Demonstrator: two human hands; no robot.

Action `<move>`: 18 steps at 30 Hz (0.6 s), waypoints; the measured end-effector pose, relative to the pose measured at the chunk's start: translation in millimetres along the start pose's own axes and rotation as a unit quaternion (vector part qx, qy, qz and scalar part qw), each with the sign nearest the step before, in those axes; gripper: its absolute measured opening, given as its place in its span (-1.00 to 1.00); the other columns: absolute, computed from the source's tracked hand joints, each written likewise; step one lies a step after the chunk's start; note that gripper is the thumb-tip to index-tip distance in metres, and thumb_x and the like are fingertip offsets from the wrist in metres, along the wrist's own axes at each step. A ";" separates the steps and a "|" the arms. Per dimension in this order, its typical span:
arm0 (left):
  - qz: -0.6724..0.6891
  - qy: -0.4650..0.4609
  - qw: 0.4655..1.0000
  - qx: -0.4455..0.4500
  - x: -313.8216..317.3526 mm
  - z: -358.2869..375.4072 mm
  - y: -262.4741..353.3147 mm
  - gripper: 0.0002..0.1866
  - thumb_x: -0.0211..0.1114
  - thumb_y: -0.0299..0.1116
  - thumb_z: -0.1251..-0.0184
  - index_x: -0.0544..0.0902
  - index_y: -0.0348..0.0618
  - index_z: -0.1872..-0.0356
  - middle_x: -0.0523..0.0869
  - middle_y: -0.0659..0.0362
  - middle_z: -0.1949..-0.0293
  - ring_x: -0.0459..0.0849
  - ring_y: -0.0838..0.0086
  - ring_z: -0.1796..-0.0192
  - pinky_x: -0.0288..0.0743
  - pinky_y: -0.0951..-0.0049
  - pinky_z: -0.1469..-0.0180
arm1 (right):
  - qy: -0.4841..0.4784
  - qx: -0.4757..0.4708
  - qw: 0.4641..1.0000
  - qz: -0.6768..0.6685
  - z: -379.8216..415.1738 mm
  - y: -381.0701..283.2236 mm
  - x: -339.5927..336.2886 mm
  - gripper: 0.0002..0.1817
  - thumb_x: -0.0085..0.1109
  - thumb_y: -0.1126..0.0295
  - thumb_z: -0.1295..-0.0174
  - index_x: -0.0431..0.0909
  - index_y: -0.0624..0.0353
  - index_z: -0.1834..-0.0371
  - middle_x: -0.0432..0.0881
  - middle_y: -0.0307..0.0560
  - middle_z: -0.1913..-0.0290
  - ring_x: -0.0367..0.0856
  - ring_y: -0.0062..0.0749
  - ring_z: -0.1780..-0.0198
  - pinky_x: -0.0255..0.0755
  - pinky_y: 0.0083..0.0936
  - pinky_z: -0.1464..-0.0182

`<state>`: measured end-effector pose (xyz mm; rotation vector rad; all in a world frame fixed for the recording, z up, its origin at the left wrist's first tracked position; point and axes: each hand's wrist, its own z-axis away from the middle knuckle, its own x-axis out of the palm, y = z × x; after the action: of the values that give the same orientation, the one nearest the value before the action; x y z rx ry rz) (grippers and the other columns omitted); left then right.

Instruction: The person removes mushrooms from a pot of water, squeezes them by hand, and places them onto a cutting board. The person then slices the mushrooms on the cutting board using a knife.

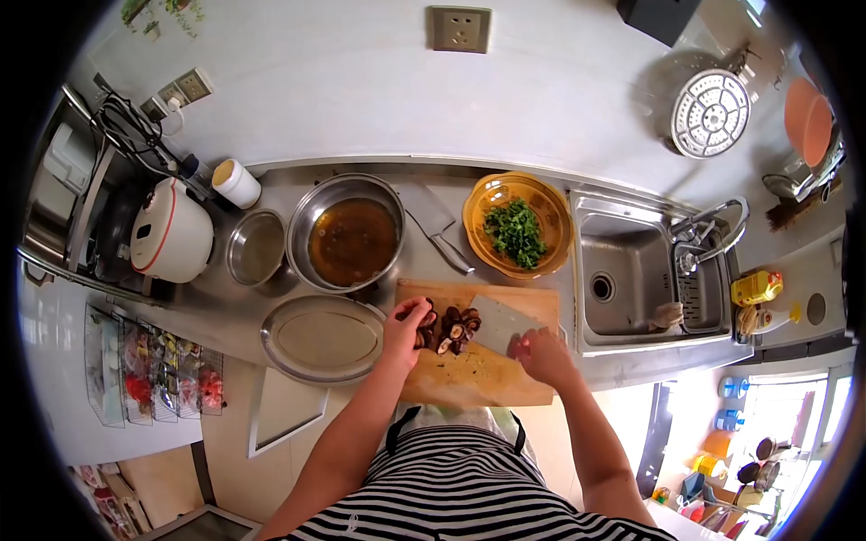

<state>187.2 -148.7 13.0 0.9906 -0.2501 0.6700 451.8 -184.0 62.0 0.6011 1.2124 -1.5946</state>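
Brown shiitake mushrooms [458, 330] lie in a small pile on the wooden cutting board [487, 388]. At the pile's left, my left hand [404, 329] has its fingers curled round some of the mushrooms, partly hiding them. My right hand [544, 355] grips a cleaver, its handle mostly hidden in the fist. The broad cleaver blade [503, 323] rests flat or nearly flat over the board, its far end close to the mushrooms. Small crumbs are scattered on the wood below the pile.
Left of the board sits an oval metal tray [325, 338]. Behind stand a steel bowl of brown liquid [298, 207], a smaller metal bowl [255, 248], another knife [451, 252] and an amber bowl [561, 225] of chopped greens. The sink [622, 338] is at right, a rice cooker [180, 234] far left.
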 end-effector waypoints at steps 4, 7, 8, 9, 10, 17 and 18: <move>-0.369 0.032 0.914 0.165 8.6 21.6 -27.6 -0.77 0.38 -0.44 -0.19 0.60 -0.17 0.13 0.67 0.16 0.21 0.65 0.40 0.16 0.52 0.42 0.14 | 0.047 0.025 0.996 0.073 19.4 27.0 33.6 -0.80 0.10 0.43 -0.02 0.49 0.16 0.25 0.50 0.07 0.09 0.45 0.02 -0.06 0.33 -0.08 -0.09; -0.502 -0.041 0.761 0.410 -6.4 11.7 -52.9 -0.74 0.37 -0.40 -0.19 0.59 -0.14 0.10 0.61 0.11 0.12 0.60 0.26 0.07 0.51 0.33 0.08 | 0.127 0.010 0.986 0.108 12.4 42.5 62.4 -0.74 0.20 0.39 0.05 0.49 0.16 0.25 0.51 0.00 0.16 0.48 -0.06 0.02 0.35 -0.15 -0.05; -0.509 -0.080 0.726 0.455 -6.1 12.0 -55.4 -0.73 0.37 -0.37 -0.20 0.58 -0.15 0.09 0.58 0.09 0.11 0.58 0.21 0.05 0.50 0.30 0.05 | 0.149 0.013 0.982 0.117 10.5 43.1 65.4 -0.74 0.21 0.39 0.06 0.49 0.14 0.25 0.51 0.00 0.17 0.49 -0.07 0.03 0.34 -0.16 -0.03; -0.522 -0.084 0.728 0.436 -6.4 14.1 -56.8 -0.70 0.35 -0.33 -0.22 0.56 -0.13 0.05 0.55 0.08 0.09 0.55 0.15 0.03 0.46 0.24 -0.02 | 0.149 0.013 0.982 0.117 9.7 41.5 62.3 -0.74 0.21 0.39 0.06 0.49 0.14 0.25 0.51 0.00 0.17 0.49 -0.07 0.03 0.34 -0.16 -0.03; -0.522 -0.084 0.729 0.435 -6.9 15.3 -57.6 -0.70 0.35 -0.33 -0.22 0.56 -0.13 0.05 0.55 0.08 0.09 0.55 0.15 0.03 0.46 0.24 -0.02 | 0.126 0.048 0.980 0.144 10.5 39.8 57.8 -0.73 0.22 0.40 0.07 0.49 0.13 0.24 0.51 0.01 0.15 0.51 -0.07 0.05 0.33 -0.19 -0.02; -0.634 -0.085 0.614 0.463 -12.9 27.9 -45.7 -0.56 0.40 -0.26 -0.13 0.53 -0.04 -0.05 0.49 0.10 -0.08 0.40 0.13 -0.17 0.29 0.12 -0.17 | 0.006 0.047 0.990 0.131 17.2 51.0 37.4 -0.70 0.22 0.43 0.09 0.46 0.14 0.22 0.54 0.09 0.17 0.59 -0.01 0.08 0.38 -0.20 0.03; -0.662 -0.079 0.590 0.457 -13.7 31.1 -44.3 -0.53 0.40 -0.20 -0.11 0.53 -0.04 -0.06 0.48 0.10 -0.10 0.38 0.15 -0.19 0.23 0.11 -0.19 | 0.007 0.049 0.991 0.127 21.7 50.6 34.8 -0.70 0.22 0.43 0.09 0.46 0.14 0.22 0.54 0.09 0.17 0.59 -0.01 0.08 0.38 -0.20 0.03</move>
<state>207.4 -196.6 -7.3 1.8405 0.7771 -0.8330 488.7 -217.8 20.3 0.7984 1.0270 -1.4405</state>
